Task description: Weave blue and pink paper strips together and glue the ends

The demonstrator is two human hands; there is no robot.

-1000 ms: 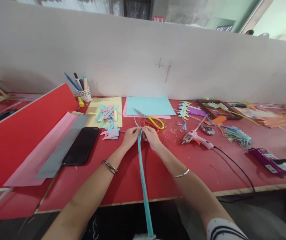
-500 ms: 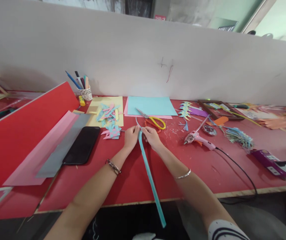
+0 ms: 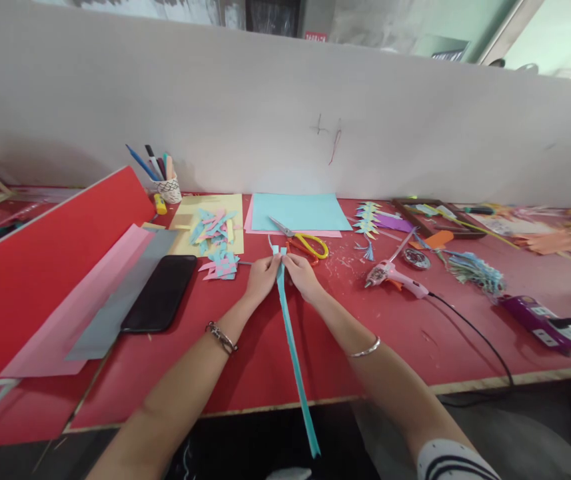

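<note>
The left hand [image 3: 262, 277] pinches the strip [image 3: 292, 340] at its far end, the right hand [image 3: 302, 276] pinching just beside it, probably to steady the tip; the near end passes the table [image 3: 235, 380]. Left lies the phone [image 3: 160, 295], then scraps [image 3: 215, 227]; scissors [image 3: 310, 236] sit just beyond the fingers, perhaps in the way; the glue gun [image 3: 405, 283] lies right.

I watch through one head-worn camera, set above and behind the left hand [image 3: 264, 275] and right hand [image 3: 302, 275], facing forward and tilted down. The forearms [image 3: 180, 387] enter from the bottom edge, nearest the lens, and the hands sit near mid-view. The wide view takes in the red table [image 3: 365, 363] on both sides of the hands and the white partition [image 3: 225, 100] beyond them.
</note>
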